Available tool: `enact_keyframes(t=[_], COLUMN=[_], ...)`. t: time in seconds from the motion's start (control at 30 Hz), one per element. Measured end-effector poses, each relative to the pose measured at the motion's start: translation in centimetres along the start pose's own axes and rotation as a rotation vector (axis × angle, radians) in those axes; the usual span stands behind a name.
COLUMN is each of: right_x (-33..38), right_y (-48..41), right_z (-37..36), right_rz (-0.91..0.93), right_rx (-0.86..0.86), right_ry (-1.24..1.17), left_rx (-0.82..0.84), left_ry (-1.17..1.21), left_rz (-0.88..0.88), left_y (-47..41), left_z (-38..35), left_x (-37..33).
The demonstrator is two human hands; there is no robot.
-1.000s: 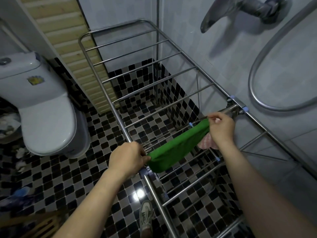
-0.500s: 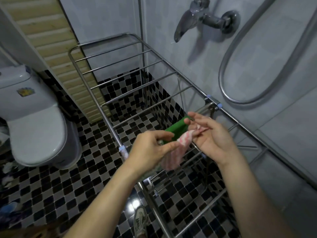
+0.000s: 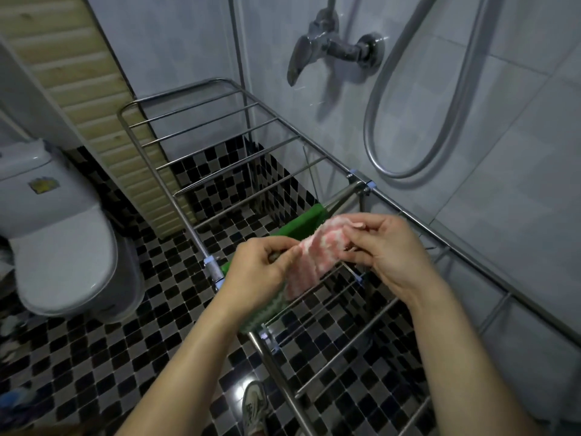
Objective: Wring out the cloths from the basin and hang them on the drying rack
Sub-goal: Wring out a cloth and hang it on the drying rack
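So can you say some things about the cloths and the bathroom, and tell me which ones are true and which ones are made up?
1. The left hand and the right hand both pinch the pink and white cloth. True.
2. The green cloth is lying on the floor. False: the green cloth hangs over a bar of the drying rack.
3. The toilet lid is standing open. False: the toilet has its lid down.
4. A metal tap sticks out of the wall above the rack. True.
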State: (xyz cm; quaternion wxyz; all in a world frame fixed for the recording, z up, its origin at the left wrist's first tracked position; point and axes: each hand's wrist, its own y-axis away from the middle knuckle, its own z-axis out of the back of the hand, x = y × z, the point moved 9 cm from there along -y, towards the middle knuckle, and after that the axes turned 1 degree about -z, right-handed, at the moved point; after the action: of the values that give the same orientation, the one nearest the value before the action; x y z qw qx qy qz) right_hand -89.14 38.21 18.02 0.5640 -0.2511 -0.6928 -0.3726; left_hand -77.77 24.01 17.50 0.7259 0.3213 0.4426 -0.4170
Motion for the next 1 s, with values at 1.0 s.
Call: enact_keyframes(t=[1.0], right_x=[3.3], right_y=[2.4], right_z=[-0.1], right_rz=[0.162], right_rx=[-0.099], right_ry=[0.152], left_rx=[0.136], left_ry=[-0.906], left_rz=[-0.165], left_y=[2.3], left_z=[0.8], left_x=[-2.2])
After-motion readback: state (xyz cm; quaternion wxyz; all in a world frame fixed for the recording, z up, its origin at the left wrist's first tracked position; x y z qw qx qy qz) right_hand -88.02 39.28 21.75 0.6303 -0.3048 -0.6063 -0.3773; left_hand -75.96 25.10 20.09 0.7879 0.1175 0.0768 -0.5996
